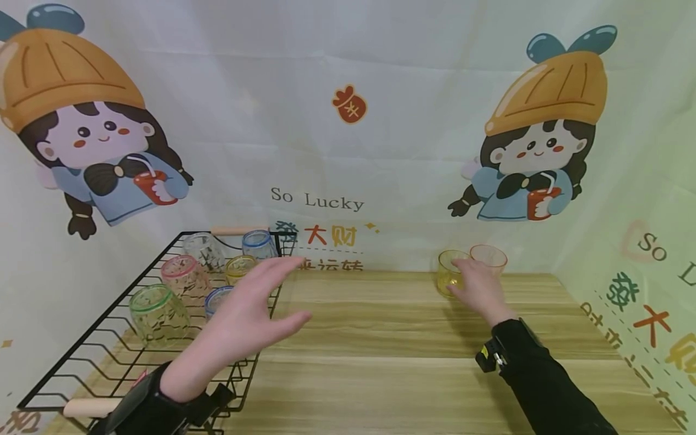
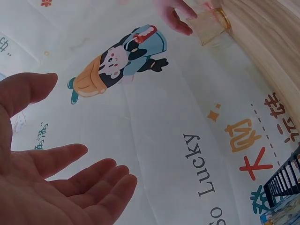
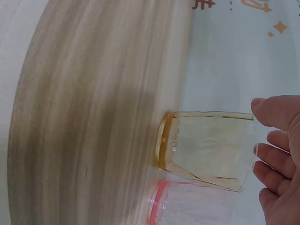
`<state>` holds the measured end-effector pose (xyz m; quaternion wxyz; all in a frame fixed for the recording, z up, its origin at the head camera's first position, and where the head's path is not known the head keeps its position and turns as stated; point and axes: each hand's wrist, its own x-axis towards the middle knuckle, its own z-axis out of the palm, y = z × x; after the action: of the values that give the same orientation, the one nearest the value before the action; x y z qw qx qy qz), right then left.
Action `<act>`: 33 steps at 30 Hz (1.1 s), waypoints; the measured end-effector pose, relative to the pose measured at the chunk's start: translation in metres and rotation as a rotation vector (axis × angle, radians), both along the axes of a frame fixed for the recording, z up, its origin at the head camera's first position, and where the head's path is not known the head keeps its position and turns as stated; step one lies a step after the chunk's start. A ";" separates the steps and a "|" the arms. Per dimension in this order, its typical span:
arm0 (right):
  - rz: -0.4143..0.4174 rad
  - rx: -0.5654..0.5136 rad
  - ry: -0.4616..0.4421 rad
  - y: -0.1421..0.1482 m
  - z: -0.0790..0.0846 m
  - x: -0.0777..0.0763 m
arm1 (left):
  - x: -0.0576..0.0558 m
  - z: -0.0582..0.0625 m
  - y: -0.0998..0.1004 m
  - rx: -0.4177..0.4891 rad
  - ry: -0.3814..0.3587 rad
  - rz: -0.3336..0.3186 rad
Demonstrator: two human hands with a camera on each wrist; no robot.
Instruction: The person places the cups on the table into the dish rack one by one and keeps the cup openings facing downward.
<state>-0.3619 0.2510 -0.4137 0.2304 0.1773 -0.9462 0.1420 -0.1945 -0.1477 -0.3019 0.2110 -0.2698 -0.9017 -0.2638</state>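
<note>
At the back right of the table, a yellow-tinted glass [image 1: 447, 283] stands upright beside a pink-rimmed glass [image 1: 493, 258]. My right hand [image 1: 481, 289] is at the yellow glass. In the right wrist view its thumb and fingers [image 3: 274, 157] spread across the top of that glass, fingertips right at the rim. My left hand [image 1: 239, 317] hovers near the right side of a black wire rack [image 1: 100, 319], thumb and fingers apart, holding nothing. Behind it in the rack, partly covered, are a yellow glass [image 1: 237, 266] and a blue-rimmed glass [image 1: 216, 297].
Further glasses sit in the rack: a green one [image 1: 157, 314], a pink one [image 1: 185, 278], a clear one [image 1: 203, 251] and a blue-rimmed one [image 1: 258, 244]. The rack has wooden handles [image 1: 89, 408]. A printed cloth [image 1: 402, 151] hangs behind the wooden table [image 1: 370, 386].
</note>
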 end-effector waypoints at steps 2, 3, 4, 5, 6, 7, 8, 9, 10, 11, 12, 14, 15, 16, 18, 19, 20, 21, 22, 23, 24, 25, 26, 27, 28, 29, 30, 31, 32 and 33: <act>-0.006 -0.001 0.001 -0.001 -0.002 -0.002 | 0.000 -0.001 0.002 0.012 0.001 -0.009; -0.009 -0.001 0.003 -0.002 -0.002 -0.002 | 0.000 -0.001 0.002 0.016 0.003 -0.011; -0.011 0.000 0.005 -0.003 -0.003 -0.003 | -0.001 -0.002 0.003 0.019 0.005 -0.014; -0.011 -0.001 0.007 -0.004 -0.003 -0.003 | -0.001 -0.002 0.004 0.024 0.008 -0.019; -0.012 0.002 0.007 -0.004 -0.004 -0.003 | -0.001 -0.003 0.005 0.025 0.012 -0.022; -0.014 0.007 0.009 -0.005 -0.004 -0.003 | -0.001 -0.003 0.005 0.025 0.017 -0.027; -0.016 0.013 0.009 -0.006 -0.005 -0.003 | -0.002 -0.004 0.006 0.022 0.024 -0.027; -0.018 0.019 0.007 -0.006 -0.005 -0.003 | -0.002 -0.004 0.007 0.020 0.029 -0.029; -0.019 0.027 0.005 -0.006 -0.006 -0.003 | -0.003 -0.004 0.007 0.019 0.032 -0.029; -0.021 0.036 0.004 -0.007 -0.007 -0.003 | -0.003 -0.005 0.008 0.018 0.037 -0.031; -0.022 0.042 0.002 -0.007 -0.008 -0.004 | -0.003 -0.005 0.008 0.018 0.038 -0.032; -0.024 0.052 0.004 -0.007 -0.009 -0.004 | -0.003 -0.006 0.010 0.020 0.035 -0.038; -0.022 0.057 0.010 -0.007 -0.010 -0.005 | -0.003 -0.007 0.010 0.019 0.028 -0.038; -0.020 0.061 0.014 -0.007 -0.011 -0.005 | -0.003 -0.007 0.011 0.018 0.024 -0.039; -0.018 0.068 0.022 -0.006 -0.012 -0.006 | -0.003 -0.007 0.012 0.014 0.018 -0.041; -0.019 0.073 0.026 -0.007 -0.012 -0.006 | -0.004 -0.007 0.012 0.010 0.017 -0.041; -0.018 0.077 0.030 -0.007 -0.012 -0.007 | -0.004 -0.008 0.013 0.007 0.017 -0.042; -0.019 0.078 0.031 -0.007 -0.013 -0.007 | -0.004 -0.008 0.013 0.007 0.016 -0.043; -0.022 0.081 0.030 -0.007 -0.013 -0.007 | -0.004 -0.008 0.013 0.004 0.016 -0.044; -0.025 0.086 0.035 -0.007 -0.013 -0.008 | -0.004 -0.008 0.014 0.001 0.017 -0.046; -0.027 0.092 0.038 -0.007 -0.013 -0.008 | -0.004 -0.009 0.014 -0.001 0.017 -0.047; -0.028 0.096 0.041 -0.008 -0.013 -0.009 | -0.004 -0.009 0.014 -0.002 0.018 -0.048; -0.031 0.101 0.044 -0.008 -0.014 -0.009 | -0.004 -0.009 0.014 -0.003 0.017 -0.050; -0.035 0.107 0.048 -0.008 -0.015 -0.010 | -0.004 -0.010 0.015 -0.007 0.017 -0.050; -0.039 0.111 0.050 -0.009 -0.015 -0.010 | -0.004 -0.010 0.015 -0.012 0.016 -0.050; -0.045 0.117 0.053 -0.009 -0.015 -0.011 | -0.004 -0.010 0.015 -0.012 0.013 -0.052; -0.051 0.117 0.050 -0.009 -0.016 -0.012 | -0.005 -0.011 0.016 -0.014 0.008 -0.052; -0.057 0.120 0.053 -0.010 -0.016 -0.012 | -0.005 -0.011 0.017 -0.015 0.004 -0.053; -0.064 0.118 0.054 -0.010 -0.017 -0.013 | -0.005 -0.012 0.017 -0.016 0.000 -0.053; -0.069 0.117 0.058 -0.011 -0.017 -0.013 | -0.005 -0.012 0.018 -0.018 -0.004 -0.054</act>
<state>-0.3751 0.2403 -0.4308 0.2517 0.1617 -0.9514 0.0730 -0.1995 -0.1301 -0.3140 0.1995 -0.2955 -0.8968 -0.2620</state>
